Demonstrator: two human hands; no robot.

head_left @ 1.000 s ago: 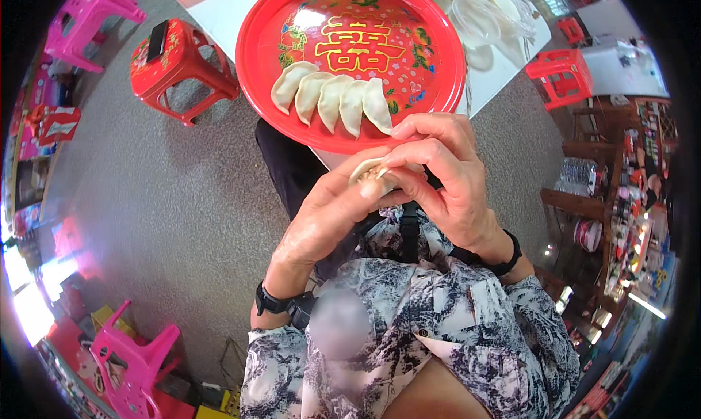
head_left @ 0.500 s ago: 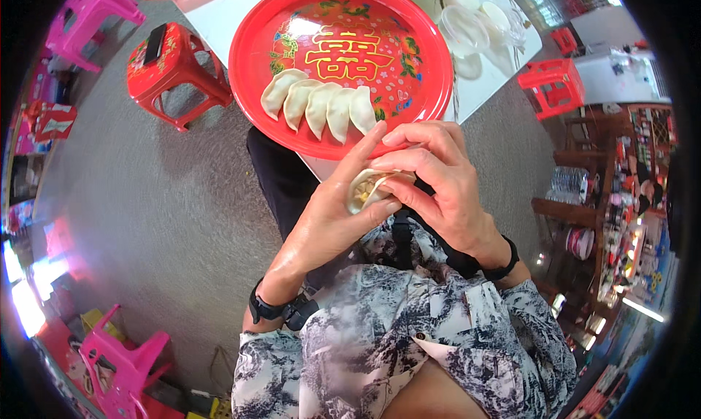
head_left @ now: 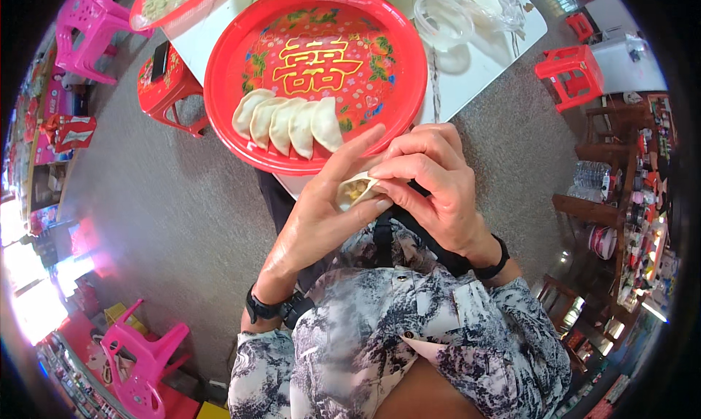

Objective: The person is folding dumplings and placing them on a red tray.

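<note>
A half-closed dumpling (head_left: 355, 191), its pale wrapper folded around a yellowish filling, sits between my hands in front of the tray. My left hand (head_left: 321, 207) cradles it, thumb along the near side and index finger stretched out beyond it. With thumb and fingertips, my right hand (head_left: 431, 178) pinches the wrapper's edge at the right end. The left end gapes, so filling shows there. Just beyond my hands is a round red tray (head_left: 398, 90) with a gold and floral pattern. Several folded dumplings (head_left: 290, 124) lie overlapping in a row on its near left part.
The tray rests on a white table (head_left: 467, 90), overhanging its near edge. Clear plastic tubs (head_left: 443, 21) stand at the right; a red basket (head_left: 182, 10) of small dumplings is far left. Around are a red stool (head_left: 171, 83) bearing a phone, another red stool (head_left: 572, 75) and pink chairs (head_left: 142, 353).
My view has shifted, so the tray appears further left. My right fingertips have drawn the wrapper's edge up into a pinch; the filling still shows at the left end.
</note>
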